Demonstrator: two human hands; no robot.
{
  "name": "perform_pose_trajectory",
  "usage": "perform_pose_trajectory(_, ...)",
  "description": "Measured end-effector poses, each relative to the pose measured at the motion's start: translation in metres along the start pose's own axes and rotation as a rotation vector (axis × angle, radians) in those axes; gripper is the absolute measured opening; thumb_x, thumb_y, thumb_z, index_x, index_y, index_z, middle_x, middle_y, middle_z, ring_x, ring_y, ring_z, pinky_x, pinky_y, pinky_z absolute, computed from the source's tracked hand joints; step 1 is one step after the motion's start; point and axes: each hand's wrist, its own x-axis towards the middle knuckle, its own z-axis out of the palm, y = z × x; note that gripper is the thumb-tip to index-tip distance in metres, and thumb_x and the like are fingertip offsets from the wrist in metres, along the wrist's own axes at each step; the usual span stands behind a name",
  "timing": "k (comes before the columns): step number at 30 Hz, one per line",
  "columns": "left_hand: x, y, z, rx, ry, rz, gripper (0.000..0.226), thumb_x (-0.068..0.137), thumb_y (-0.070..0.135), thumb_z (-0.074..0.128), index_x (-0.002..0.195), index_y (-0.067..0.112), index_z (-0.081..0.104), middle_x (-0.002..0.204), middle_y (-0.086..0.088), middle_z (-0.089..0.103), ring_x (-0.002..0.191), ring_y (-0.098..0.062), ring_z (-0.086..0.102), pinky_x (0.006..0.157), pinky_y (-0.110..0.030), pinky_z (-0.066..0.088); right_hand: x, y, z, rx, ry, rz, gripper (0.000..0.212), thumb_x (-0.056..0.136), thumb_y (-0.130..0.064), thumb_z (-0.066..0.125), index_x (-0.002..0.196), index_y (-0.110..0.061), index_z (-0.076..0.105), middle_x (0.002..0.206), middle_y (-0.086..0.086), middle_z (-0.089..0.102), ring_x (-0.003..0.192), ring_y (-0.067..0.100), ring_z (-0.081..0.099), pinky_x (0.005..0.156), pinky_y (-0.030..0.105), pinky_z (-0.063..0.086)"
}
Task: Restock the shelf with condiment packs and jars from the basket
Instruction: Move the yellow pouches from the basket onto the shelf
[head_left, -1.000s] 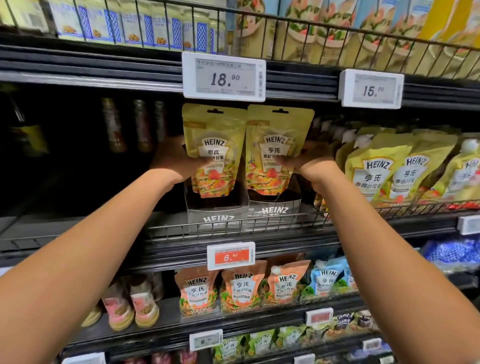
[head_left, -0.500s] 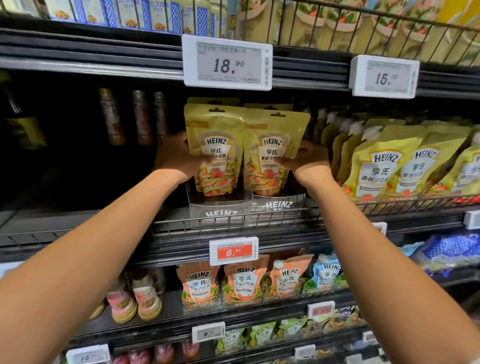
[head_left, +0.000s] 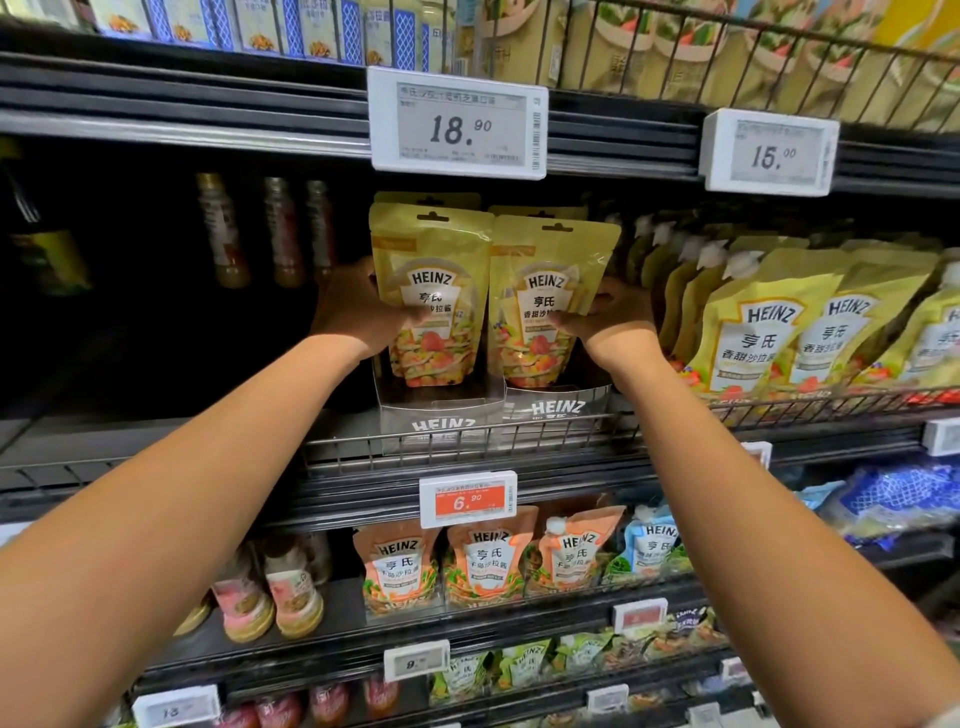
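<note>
Gripping the left pouch (head_left: 431, 291) is the left hand (head_left: 358, 306); the right hand (head_left: 608, 322) grips the right pouch (head_left: 550, 280), both upright in trays (head_left: 441, 413).

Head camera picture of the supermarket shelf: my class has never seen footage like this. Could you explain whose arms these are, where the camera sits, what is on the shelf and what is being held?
There is no machine here: a person is working with bare hands. The camera is worn on the head and looks forward and down, so both arms reach in from the bottom of the picture. The left hand grips the left yellow pouch by its outer edge, thumb on the front. The right hand grips the right yellow pouch in the same way. Both pouches are upright, side by side, with their lower ends inside clear Heinz display trays on the wire-fronted shelf. To the right leans a row of spouted yellow pouches. A price tag reading 18.90 hangs above.
</note>
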Motion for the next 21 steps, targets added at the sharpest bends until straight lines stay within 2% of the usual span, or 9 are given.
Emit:
perform_pose_trajectory(5, -0.001, 0.004, -0.001, 0.005, 0.025, -0.029, 0.069, 0.067, 0.022, 0.091, 0.127, 0.019, 0.056, 0.124, -0.002, 0.066, 0.111, -0.021, 0.064, 0.086, -0.030, 0.049, 0.001, 0.000, -0.001, -0.034, 0.001, -0.005, 0.048, 0.075, -0.015, 0.087, 0.117, -0.009, 0.064, 0.117, 0.011, 0.070, 0.106, 0.024, 0.066, 0.097, 0.041, 0.053)
perform_pose_trajectory(10, -0.005, 0.008, 0.000, 0.022, 0.007, -0.056, 0.073, 0.069, 0.009, 0.086, 0.131, 0.020, 0.051, 0.125, -0.004, 0.064, 0.113, -0.024, 0.062, 0.077, -0.028, 0.048, 0.001, -0.001, -0.002, -0.053, -0.011, 0.019, 0.054, 0.076, -0.017, 0.087, 0.122, -0.008, 0.061, 0.121, 0.012, 0.069, 0.112, 0.028, 0.065, 0.100, 0.044, 0.052)
perform_pose_trajectory(14, -0.007, 0.010, -0.002, 0.032, -0.009, -0.060, 0.074, 0.068, 0.001, 0.083, 0.131, 0.019, 0.049, 0.123, -0.005, 0.065, 0.112, -0.025, 0.063, 0.061, -0.018, 0.043, -0.001, -0.001, -0.003, -0.069, -0.013, 0.011, 0.054, 0.077, -0.018, 0.086, 0.124, -0.008, 0.061, 0.123, 0.011, 0.069, 0.115, 0.027, 0.064, 0.101, 0.043, 0.052)
perform_pose_trajectory(18, -0.008, 0.011, -0.002, 0.040, -0.003, -0.056, 0.076, 0.067, 0.001, 0.085, 0.131, 0.019, 0.049, 0.123, -0.006, 0.065, 0.113, -0.026, 0.063, 0.072, -0.027, 0.048, -0.002, -0.002, -0.002, -0.061, -0.022, 0.017, 0.053, 0.078, -0.017, 0.085, 0.124, -0.008, 0.060, 0.123, 0.012, 0.069, 0.115, 0.028, 0.064, 0.101, 0.045, 0.052)
perform_pose_trajectory(21, -0.008, 0.011, -0.002, 0.042, 0.007, -0.050, 0.074, 0.067, 0.001, 0.085, 0.130, 0.018, 0.050, 0.122, -0.006, 0.065, 0.112, -0.025, 0.063, 0.076, -0.029, 0.048, -0.002, -0.002, -0.002, -0.067, -0.020, 0.011, 0.054, 0.078, -0.017, 0.085, 0.125, -0.006, 0.060, 0.124, 0.013, 0.068, 0.116, 0.029, 0.064, 0.102, 0.045, 0.051)
